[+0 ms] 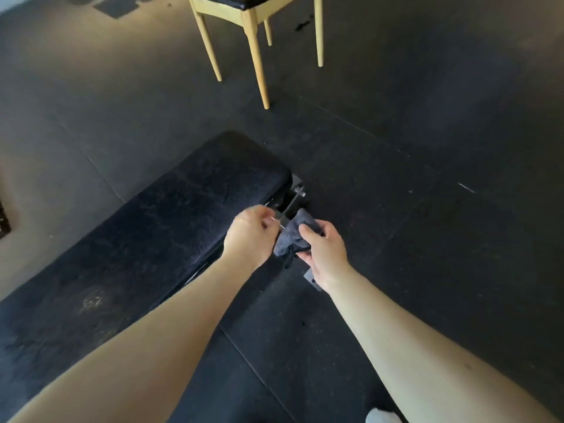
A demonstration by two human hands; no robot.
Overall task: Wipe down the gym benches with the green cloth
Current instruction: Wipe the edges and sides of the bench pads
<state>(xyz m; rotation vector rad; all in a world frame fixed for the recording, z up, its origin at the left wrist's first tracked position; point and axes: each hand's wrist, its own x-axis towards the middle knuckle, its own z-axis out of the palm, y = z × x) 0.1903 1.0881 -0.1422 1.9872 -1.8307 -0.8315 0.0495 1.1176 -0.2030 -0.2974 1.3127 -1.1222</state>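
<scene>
**Head view, near to far.** At the lower edge a white toe, probably a sock, rests on the dark rubber floor. Two bare forearms reach forward.

The right hand grips the bunched cloth, with the thumb across its top and the fingers curled beneath. The cloth reads dark grey-blue in this light. It is held in the air just beside the right-hand edge of the gym bench, near the bench's far end.

The left hand is curled, its fingertips just beside the cloth's left edge. Whether they pinch the cloth or the metal frame behind them cannot be told.

The bench pad is black and scuffed, running from lower left toward centre. Beyond it stands a chair with pale wooden legs and a black seat.
</scene>
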